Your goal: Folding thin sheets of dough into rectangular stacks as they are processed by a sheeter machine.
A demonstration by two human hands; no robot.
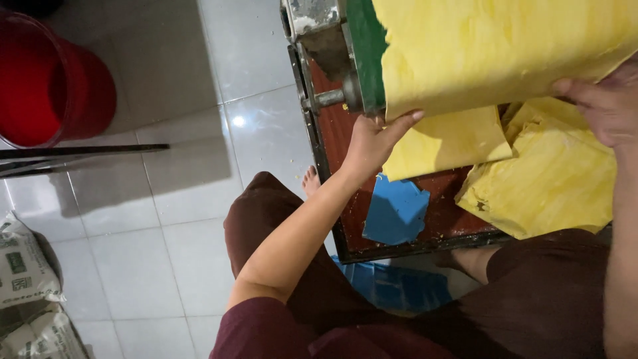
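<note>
Because the yellow dough sheet (505, 46) looks soft, limp and easily torn, the left hand (372, 139) and right hand (601, 106) pinch its lower corners, fingers spread beneath.

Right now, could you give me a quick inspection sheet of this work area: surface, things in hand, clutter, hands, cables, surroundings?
Surface: dark red tray with a black rim, dusted with crumbs.
Job's things: wide yellow dough sheet hanging from a roller machine; folded yellow dough piled on the tray.
Clutter: blue plastic scraper lying on the tray.
Hands: left hand grips the sheet's lower left edge; right hand grips its right edge.
Cables: nothing seen.
Surroundings: white tiled floor, red bucket, printed sacks, blue crate under the tray.
</note>
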